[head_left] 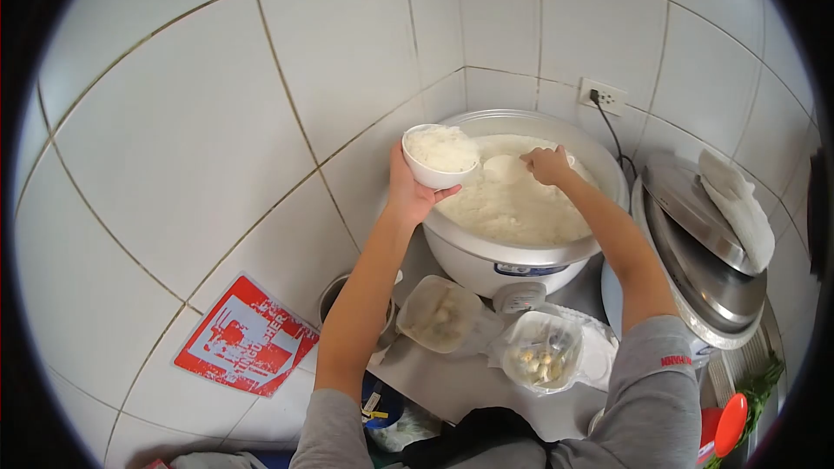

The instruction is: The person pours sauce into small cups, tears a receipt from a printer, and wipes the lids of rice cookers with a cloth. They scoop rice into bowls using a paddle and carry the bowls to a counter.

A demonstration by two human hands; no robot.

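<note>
A white bowl heaped with white rice rests in my left hand, raised over the left rim of a large rice cooker. White rice fills much of the cooker's pot. Over the pot, my right hand has its fingers closed round the handle end of a white scoop, whose flat blade lies at the rice surface. The handle is mostly hidden by the fingers.
Two clear containers of food stand in front of the cooker. Right of it is a second large pot with a metal lid and a white cloth. A metal pot is at left. A cord runs from a wall outlet.
</note>
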